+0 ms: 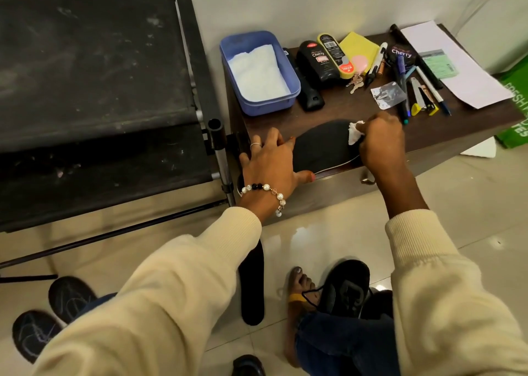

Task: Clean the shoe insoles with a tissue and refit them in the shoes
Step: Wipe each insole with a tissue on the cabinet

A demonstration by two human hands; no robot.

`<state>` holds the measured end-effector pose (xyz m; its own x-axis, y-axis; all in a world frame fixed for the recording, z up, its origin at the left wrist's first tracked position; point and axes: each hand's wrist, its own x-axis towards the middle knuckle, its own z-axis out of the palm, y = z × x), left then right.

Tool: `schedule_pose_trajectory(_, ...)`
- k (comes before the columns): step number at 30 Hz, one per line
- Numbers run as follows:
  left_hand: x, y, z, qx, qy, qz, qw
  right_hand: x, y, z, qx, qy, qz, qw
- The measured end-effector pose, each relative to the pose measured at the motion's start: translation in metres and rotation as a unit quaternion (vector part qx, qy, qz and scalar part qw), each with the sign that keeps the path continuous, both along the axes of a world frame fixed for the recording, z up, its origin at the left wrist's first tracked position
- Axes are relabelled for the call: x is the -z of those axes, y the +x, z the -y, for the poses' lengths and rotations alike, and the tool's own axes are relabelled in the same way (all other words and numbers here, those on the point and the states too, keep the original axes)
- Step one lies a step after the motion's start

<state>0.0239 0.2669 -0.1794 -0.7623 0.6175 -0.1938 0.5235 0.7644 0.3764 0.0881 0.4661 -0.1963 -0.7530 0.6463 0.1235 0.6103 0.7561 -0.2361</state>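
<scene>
- The insole (320, 147) on the table has a matt black, cloth-like top.
- The tissue (355, 133), at 3 o'clock on the insole, is soft white crumpled paper.
- The table (445, 129) is dark brown wood-look board with a dull sheen.
- The tub (288, 69), at 11 o'clock from the insole, is smooth blue plastic; the white paper (257, 72) inside looks soft and textured.
- The polish bottles (323, 61) are glossy black plastic.
- The floor (328, 238) is glossy, reflective tile.
- The sleeves (177, 284) are ribbed cream knit.
- The rack (91, 61), at 9 o'clock, has dusty, matt black fabric shelves.
</scene>
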Motion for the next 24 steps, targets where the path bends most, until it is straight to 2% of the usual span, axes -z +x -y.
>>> schedule_pose_trajectory(4, 0.001, 0.0, 0.0, 0.001, -0.002, -0.003, 1.0, -0.002, 0.002, 0.016, 0.04, -0.029, 0.003, 0.999)
schedule_pose_trajectory(9, 0.002, -0.001, 0.0, -0.001, 0.005, -0.007, 1.0, 0.0, -0.018, 0.042, -0.092, -0.014, 0.076, 0.993)
schedule_pose_trajectory(11, 0.002, 0.0, 0.0, 0.001, 0.004, -0.007, 1.0, 0.001, -0.024, 0.032, -0.085, -0.017, 0.043, 0.995)
schedule_pose_trajectory(12, 0.002, 0.0, 0.0, 0.002, 0.003, -0.008, 1.0, 0.001, -0.02, 0.024, -0.065, -0.022, 0.008, 0.998)
schedule_pose_trajectory(15, 0.003, -0.001, 0.001, 0.003, 0.002, -0.013, 1.0, 0.003, -0.005, 0.006, 0.015, -0.019, -0.018, 1.0)
schedule_pose_trajectory(18, 0.004, -0.001, -0.001, 0.002, 0.0, -0.008, 1.0, 0.004, 0.002, 0.012, 0.009, -0.019, -0.003, 1.0)
schedule_pose_trajectory(22, 0.004, -0.001, -0.002, -0.004, 0.0, 0.001, 1.0, -0.007, 0.004, 0.016, -0.071, -0.046, 0.048, 0.995)
schedule_pose_trajectory(24, 0.004, 0.0, -0.003, -0.003, -0.003, 0.001, 1.0, -0.011, 0.012, 0.01, -0.043, -0.051, 0.046, 0.997)
